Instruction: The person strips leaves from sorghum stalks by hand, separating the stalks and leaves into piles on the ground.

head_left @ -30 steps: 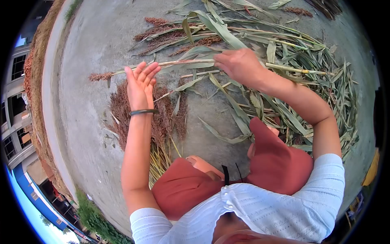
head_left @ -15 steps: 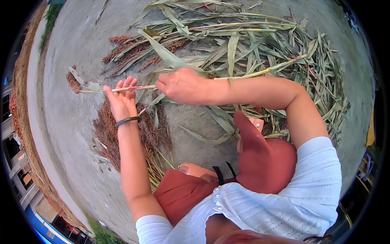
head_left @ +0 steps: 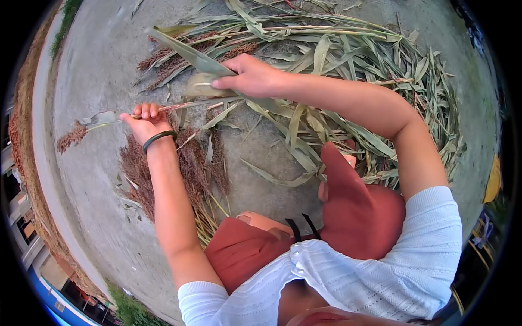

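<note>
At the far left, a strip of brown earth (head_left: 24, 136) runs beside a pale concrete edging (head_left: 46, 125), with bare grey concrete ground (head_left: 81, 185) to the right of it. Over this ground hangs a rough, reddish-brown seed head (head_left: 72, 137), at the left end of a thin, pale stalk with pinkish stretches (head_left: 182, 106). The left hand (head_left: 144, 126), a dark round bracelet (head_left: 157, 139) at its wrist, curls its fingers around that stalk just to the right of the seed head. Near the left forearm, a bundle of dark reddish-brown seed heads (head_left: 187, 168) lies on the ground, its yellowish stems (head_left: 206, 220) pointing toward the person's rust-red trousers (head_left: 353, 212). Farther right, the right hand (head_left: 251, 76) is closed on a long, flat, grey-green leaf (head_left: 190, 53) that slants up to the left. The stalk passes below this hand; blur hides whether they touch. Beyond the hand lie more leafy stalks with reddish heads (head_left: 176, 65). On the right, a tangled heap of green leaves and stalks (head_left: 429, 103) spreads past the right forearm.
</note>
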Demonstrator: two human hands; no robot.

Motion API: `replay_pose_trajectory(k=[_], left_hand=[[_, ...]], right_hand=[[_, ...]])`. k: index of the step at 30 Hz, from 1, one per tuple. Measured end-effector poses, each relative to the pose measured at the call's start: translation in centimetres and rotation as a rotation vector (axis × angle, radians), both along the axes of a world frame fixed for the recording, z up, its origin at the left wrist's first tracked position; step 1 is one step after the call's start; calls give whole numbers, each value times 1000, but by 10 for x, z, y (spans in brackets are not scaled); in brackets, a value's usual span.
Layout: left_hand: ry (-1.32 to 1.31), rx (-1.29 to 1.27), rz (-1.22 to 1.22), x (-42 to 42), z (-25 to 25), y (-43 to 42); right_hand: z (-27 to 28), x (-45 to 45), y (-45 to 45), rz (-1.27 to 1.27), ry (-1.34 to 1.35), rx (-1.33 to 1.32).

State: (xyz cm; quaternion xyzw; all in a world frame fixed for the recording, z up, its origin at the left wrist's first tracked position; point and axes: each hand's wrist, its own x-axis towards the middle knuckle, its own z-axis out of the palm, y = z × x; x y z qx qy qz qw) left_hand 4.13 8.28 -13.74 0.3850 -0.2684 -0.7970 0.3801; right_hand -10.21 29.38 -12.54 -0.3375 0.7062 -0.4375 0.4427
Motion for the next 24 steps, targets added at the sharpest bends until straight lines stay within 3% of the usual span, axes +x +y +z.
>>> replay_pose_trajectory(k=[1, 4, 5, 7, 8, 9, 10, 11, 12, 13, 15, 17, 18, 19, 20, 21, 22, 24], left_hand=[[-15, -5, 43, 3, -4, -10], [-80, -35, 120, 33, -36, -74], [-110, -14, 127, 48, -37, -88], [-293, 42, 468, 91, -82, -161], [-352, 95, 465, 111, -87, -180], [-407, 150, 460, 131, -92, -200], [-380, 134, 411, 137, -99, -202], [-353, 119, 361, 144, -107, -204], [-291, 137, 358, 126, -102, -187], [-228, 146, 341, 104, -92, -172], [-206, 83, 252, 63, -76, -136], [-236, 33, 230, 46, -58, -115], [-367, 45, 421, 57, -48, -130], [-309, 22, 373, 96, -68, -174], [-314, -78, 372, 121, -52, -178], [-162, -34, 307, 162, -69, -213], [-164, -23, 298, 178, -73, -220], [-118, -6, 313, 189, -76, -226]], right_hand=[[-16, 8, -9, -199, -333, -400], [13, -10, 16, -268, -883, -267], [21, -15, 33, -226, -572, -175], [33, -21, 84, -139, 41, 5], [29, -24, 115, -242, 136, 80], [-10, -50, 164, -140, 584, 34], [-7, -52, 200, -497, 189, 207], [-15, -61, 238, -846, -461, 11], [-11, -57, 258, -898, -428, -103], [-14, -57, 281, -754, -204, -63], [-47, -63, 320, -910, 100, 51], [-36, -82, 368, -901, 581, 360], [-22, -89, 402, -816, 888, 605], [-20, -106, 475, -884, 1073, 737], [-1, -115, 544, -901, 1269, 886], [34, -115, 594, -957, 1148, 1177], [55, -118, 657, -1062, 1196, 1287], [89, -129, 681, -1324, 1169, 1353]])
